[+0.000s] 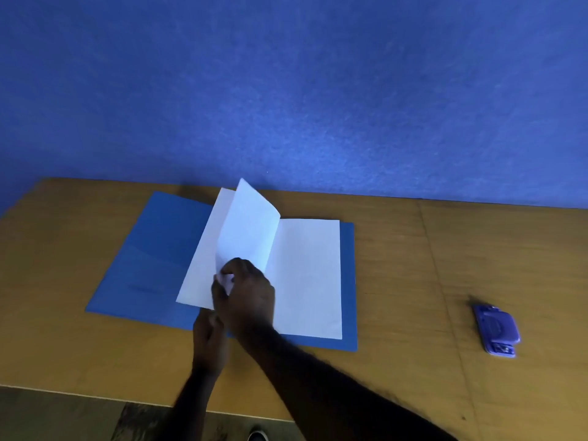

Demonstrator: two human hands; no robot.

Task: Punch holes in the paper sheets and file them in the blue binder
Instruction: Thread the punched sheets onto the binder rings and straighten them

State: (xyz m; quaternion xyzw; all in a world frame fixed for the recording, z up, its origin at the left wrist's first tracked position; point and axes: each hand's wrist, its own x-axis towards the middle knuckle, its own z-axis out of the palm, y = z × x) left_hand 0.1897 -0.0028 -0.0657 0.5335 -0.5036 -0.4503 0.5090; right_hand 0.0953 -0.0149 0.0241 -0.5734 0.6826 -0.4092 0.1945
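Note:
The blue binder [149, 256] lies open and flat on the wooden table. White paper sheets [308, 275] lie on its right half. One sheet [248, 230] is lifted and curls up over the middle fold. My right hand [245, 294] pinches the lower edge of that lifted sheet near the fold. My left hand [210, 342] sits just below it at the binder's near edge, fingers curled at the paper's corner; what it holds is hidden by the right hand. The purple hole punch [496, 329] lies by itself on the table far to the right.
The wooden table [413, 249] runs up to a blue wall [286, 90] behind the binder. Its near edge crosses the bottom left, with dark floor and a shoe tip [257, 436] below it.

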